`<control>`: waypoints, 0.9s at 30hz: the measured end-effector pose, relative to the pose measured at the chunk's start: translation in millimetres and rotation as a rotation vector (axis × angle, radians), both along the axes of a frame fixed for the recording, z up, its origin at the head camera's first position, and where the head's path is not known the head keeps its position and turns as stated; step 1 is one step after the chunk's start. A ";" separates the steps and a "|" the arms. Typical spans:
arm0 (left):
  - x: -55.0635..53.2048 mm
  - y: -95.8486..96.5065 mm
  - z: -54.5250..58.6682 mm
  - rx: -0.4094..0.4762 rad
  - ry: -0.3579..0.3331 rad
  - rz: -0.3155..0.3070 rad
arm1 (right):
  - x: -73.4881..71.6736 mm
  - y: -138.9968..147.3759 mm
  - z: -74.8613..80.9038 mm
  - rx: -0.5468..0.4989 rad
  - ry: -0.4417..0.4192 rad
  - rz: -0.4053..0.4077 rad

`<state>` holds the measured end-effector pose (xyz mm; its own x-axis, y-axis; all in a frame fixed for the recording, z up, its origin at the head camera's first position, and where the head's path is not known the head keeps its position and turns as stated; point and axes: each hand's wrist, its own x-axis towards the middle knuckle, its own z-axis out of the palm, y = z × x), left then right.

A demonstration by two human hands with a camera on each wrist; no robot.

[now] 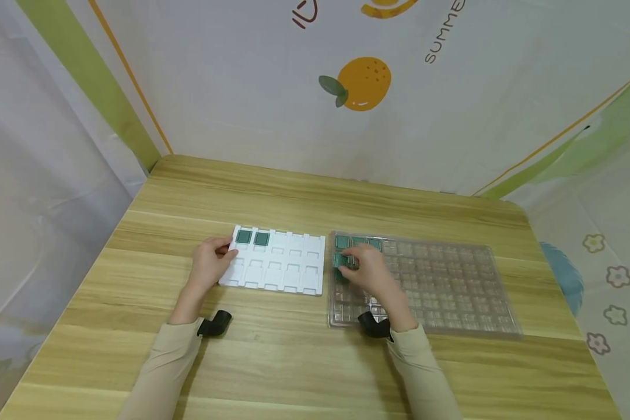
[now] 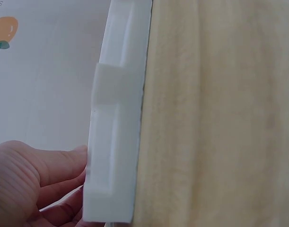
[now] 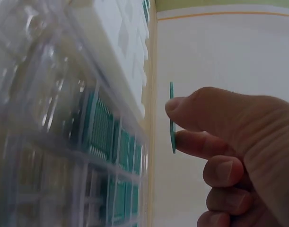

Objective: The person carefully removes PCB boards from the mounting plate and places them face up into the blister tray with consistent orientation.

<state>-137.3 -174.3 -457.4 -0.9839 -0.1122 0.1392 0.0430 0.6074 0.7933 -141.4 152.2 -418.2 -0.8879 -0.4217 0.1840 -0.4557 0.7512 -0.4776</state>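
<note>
My left hand (image 1: 210, 262) grips the left end of a white plastic tray (image 1: 269, 263), its thumb against the tray's edge in the left wrist view. Two green square circuit boards (image 1: 261, 239) lie in the tray's far-left pockets. Over the left part of a clear plastic tray (image 1: 451, 283), my right hand (image 1: 370, 269) pinches a thin green circuit board (image 3: 173, 142) between thumb and forefinger. The right wrist view shows this board edge-on, raised off the clear tray. More green boards (image 3: 100, 125) sit in the clear tray's left pockets, partly hidden by the right hand.
Both trays lie side by side on a wooden table (image 1: 273, 361), with a narrow gap between them. A white curtain (image 1: 241, 87) with printed fruit hangs behind the far edge. Black wrist mounts (image 1: 217, 324) stick out from both sleeves near the tabletop.
</note>
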 end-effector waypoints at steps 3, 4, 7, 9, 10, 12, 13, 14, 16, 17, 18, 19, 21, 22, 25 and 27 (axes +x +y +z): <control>-0.4 -0.1 -0.2 -0.002 -0.001 0.001 | 0.4 9.8 -1.2 -0.001 -0.045 -0.030; -0.4 -0.1 -0.2 -0.003 0.000 0.001 | 0.4 13.0 -1.8 -0.005 -0.058 -0.036; -0.3 0.0 -0.1 -0.006 -0.002 0.002 | 0.8 22.1 -4.0 -0.018 -0.083 -0.040; -0.2 0.1 0.0 -0.007 -0.002 0.000 | 1.1 27.4 -6.7 -0.024 -0.079 -0.031; -0.2 0.1 0.1 -0.007 -0.001 -0.001 | 1.4 29.8 -8.1 -0.025 -0.072 -0.025; -0.2 0.2 0.3 -0.007 0.000 -0.003 | 2.4 34.0 -10.4 -0.020 -0.055 -0.013; -0.2 0.2 0.4 -0.009 0.001 -0.003 | 2.8 35.6 -11.5 -0.016 -0.046 -0.007; -0.3 0.2 0.4 -0.009 0.000 -0.003 | 3.2 37.1 -12.7 -0.014 -0.040 -0.004; -0.4 0.3 0.4 -0.009 -0.002 -0.003 | 4.0 39.5 -14.2 -0.009 -0.031 0.008; -0.3 0.3 0.5 -0.010 -0.004 -0.003 | 4.4 40.3 -14.7 -0.008 -0.031 0.014; -0.2 0.3 0.7 -0.008 -0.006 -0.002 | 4.9 41.3 -15.3 -0.010 -0.037 0.019; -0.1 0.3 0.9 -0.008 -0.008 -0.001 | 5.3 42.1 -16.0 -0.011 -0.042 0.026; 0.1 0.5 1.4 -0.005 -0.013 0.001 | 6.4 43.4 -17.4 -0.008 -0.072 0.030; 0.3 0.6 1.8 -0.005 -0.014 0.003 | 7.1 43.8 -17.9 -0.004 -0.086 0.028; 0.6 1.0 2.3 -0.008 -0.018 0.006 | 9.1 44.7 -19.3 0.013 -0.122 0.019; 0.8 0.9 2.0 -0.009 -0.016 0.007 | 10.1 44.6 -19.4 0.019 -0.130 0.012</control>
